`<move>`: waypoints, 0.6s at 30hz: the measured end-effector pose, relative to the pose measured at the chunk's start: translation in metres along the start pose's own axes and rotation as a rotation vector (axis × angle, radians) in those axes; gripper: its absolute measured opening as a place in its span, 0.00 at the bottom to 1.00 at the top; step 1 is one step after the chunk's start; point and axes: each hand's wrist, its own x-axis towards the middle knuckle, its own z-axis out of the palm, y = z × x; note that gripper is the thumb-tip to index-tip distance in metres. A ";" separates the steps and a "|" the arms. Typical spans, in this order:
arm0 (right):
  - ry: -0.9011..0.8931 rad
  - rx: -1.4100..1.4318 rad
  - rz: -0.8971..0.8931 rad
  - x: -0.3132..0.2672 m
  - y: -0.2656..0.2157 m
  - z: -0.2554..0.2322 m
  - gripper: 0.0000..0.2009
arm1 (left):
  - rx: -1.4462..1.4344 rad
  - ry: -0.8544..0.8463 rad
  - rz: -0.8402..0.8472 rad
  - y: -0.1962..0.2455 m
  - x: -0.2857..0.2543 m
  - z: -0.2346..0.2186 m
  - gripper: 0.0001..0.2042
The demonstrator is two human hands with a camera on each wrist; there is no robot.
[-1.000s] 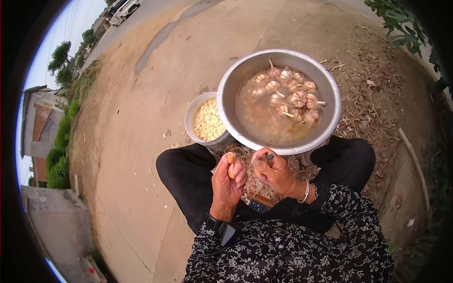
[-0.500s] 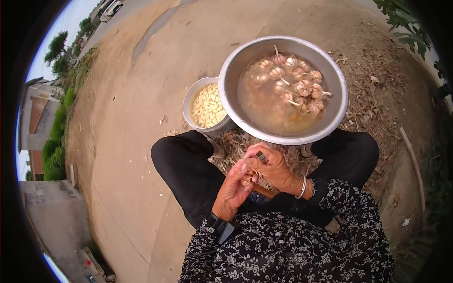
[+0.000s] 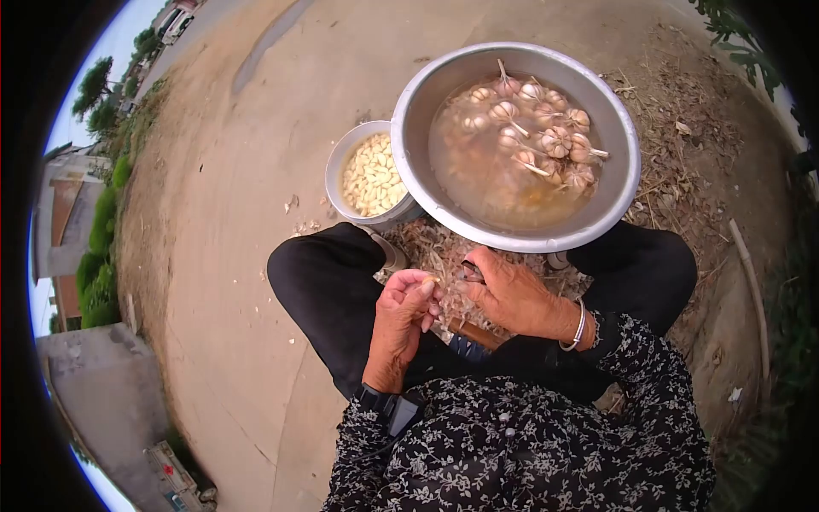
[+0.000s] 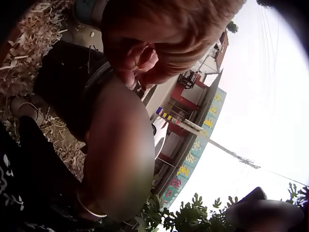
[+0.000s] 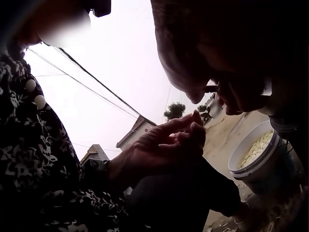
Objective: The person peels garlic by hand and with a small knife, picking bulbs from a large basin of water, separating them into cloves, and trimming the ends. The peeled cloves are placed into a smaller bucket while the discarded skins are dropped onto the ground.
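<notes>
My left hand pinches a small yellowish garlic clove between thumb and fingertips, over my lap. Just to the right, my right hand grips a small dark tool, mostly hidden by the fingers; I cannot tell its kind. The hands are a little apart. Beyond them a large metal basin holds cloudy water with several garlic bulbs floating in it. Left of the basin stands a white bucket of peeled garlic cloves, also visible in the right wrist view.
Dry garlic skins litter the ground between my feet, under the basin's near rim. My bent knees flank my hands. A stick lies on the dirt at right, and leaves hang at the upper right.
My hands came together over the garlic, then moved apart again. The larger brownish piece seen earlier in my left hand no longer shows; a small clove is at its fingertips.
</notes>
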 end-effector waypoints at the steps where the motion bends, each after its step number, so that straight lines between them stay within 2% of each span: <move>1: -0.098 -0.061 0.026 0.001 0.001 -0.002 0.19 | 0.097 0.027 0.053 0.001 0.000 0.000 0.08; 5: -0.115 -0.177 -0.066 0.003 0.001 -0.003 0.17 | 0.193 0.062 0.114 0.003 -0.002 0.005 0.07; 7: -0.303 -0.362 0.001 0.006 -0.009 -0.009 0.15 | 0.243 0.071 0.118 0.003 -0.004 0.008 0.07; 11: -0.293 -0.410 0.036 0.004 -0.011 -0.007 0.16 | 0.338 0.086 0.124 0.002 -0.005 0.012 0.07; 13: -0.248 -0.340 -0.010 0.003 -0.008 -0.004 0.15 | 0.352 0.101 0.129 0.002 -0.006 0.014 0.07; 18: -0.215 -0.394 -0.033 0.002 -0.009 0.000 0.15 | 0.384 0.108 0.136 0.001 -0.005 0.014 0.07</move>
